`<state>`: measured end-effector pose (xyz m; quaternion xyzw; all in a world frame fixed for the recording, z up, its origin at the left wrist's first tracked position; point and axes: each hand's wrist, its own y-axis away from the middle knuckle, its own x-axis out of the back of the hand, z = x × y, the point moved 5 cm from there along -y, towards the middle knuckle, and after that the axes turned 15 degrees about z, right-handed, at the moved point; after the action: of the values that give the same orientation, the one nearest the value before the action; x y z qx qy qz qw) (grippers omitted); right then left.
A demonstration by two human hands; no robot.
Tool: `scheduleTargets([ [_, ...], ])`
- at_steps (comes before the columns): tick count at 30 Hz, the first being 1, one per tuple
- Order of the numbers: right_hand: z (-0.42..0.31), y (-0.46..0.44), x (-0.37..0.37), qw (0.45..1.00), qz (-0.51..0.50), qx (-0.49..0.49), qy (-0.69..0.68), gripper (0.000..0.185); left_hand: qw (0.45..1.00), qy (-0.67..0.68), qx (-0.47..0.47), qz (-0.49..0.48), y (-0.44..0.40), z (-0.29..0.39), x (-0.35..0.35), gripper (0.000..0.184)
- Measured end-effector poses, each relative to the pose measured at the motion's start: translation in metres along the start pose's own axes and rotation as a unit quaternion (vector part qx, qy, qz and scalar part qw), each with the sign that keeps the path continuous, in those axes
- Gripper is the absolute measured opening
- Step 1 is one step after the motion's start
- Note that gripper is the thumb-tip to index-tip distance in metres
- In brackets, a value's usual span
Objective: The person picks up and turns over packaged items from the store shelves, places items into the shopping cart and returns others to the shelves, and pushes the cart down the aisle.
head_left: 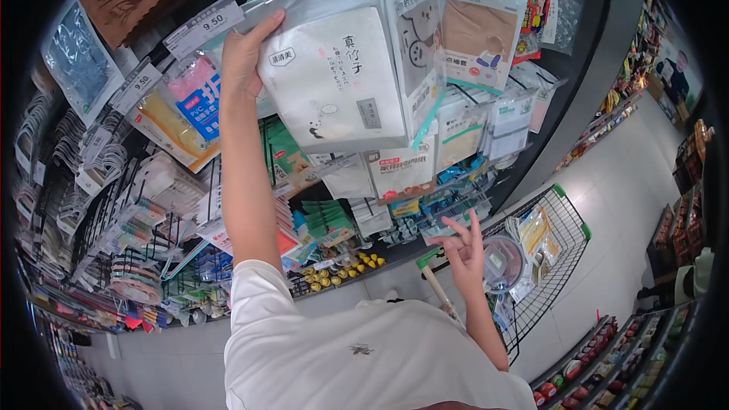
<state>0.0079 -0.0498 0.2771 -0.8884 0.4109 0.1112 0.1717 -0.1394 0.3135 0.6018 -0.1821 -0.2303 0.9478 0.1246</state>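
At the hanging rack, my left hand (247,57) grips the upper left edge of a white package (334,80) with black characters and a small panda. Its thumb lies on the front near the top, and the other fingers are hidden behind. Right of the package hangs a teal-edged pack (416,45) with a bear drawing, then a pack with a brown item (478,38). Lower down, my right hand (463,247) is raised with its fingers apart, holding nothing, beside the shopping cart (558,273) and its handle (437,288).
In the cart lie a round clear container (503,262) and a yellow package (538,231). Price tags (203,26) line the rack's top. White hangers (95,156) hang at the left. Another shelf (607,357) stands at the lower right, beyond the tiled floor (600,258).
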Motion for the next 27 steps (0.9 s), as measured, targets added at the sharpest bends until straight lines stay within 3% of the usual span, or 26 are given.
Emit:
scheduleTargets([
  [15, 0.004, 0.001, 0.02, 0.999, 0.034, 0.027, -0.017, 0.074, 0.996, -0.082, 0.017, 0.026, -0.021, 0.0, -0.001, 0.047],
  [18, 0.007, 0.002, 0.024, 0.999, 0.037, 0.021, -0.018, 0.074, 0.991, -0.123, -0.031, 0.041, -0.023, -0.003, 0.001, 0.045],
  [20, 0.007, 0.002, 0.024, 0.999, 0.04, 0.019, -0.013, 0.074, 0.946, -0.196, -0.238, 0.097, -0.019, 0.004, 0.004, 0.038],
  [24, 0.01, 0.002, 0.027, 0.999, 0.046, 0.013, -0.009, 0.073, 0.912, -0.245, -0.304, 0.126, -0.013, -0.014, 0.013, 0.036],
  [27, 0.01, 0.001, 0.029, 0.998, 0.05, 0.022, -0.009, 0.072, 0.912, -0.16, -0.347, 0.147, -0.012, -0.023, 0.016, 0.035],
])
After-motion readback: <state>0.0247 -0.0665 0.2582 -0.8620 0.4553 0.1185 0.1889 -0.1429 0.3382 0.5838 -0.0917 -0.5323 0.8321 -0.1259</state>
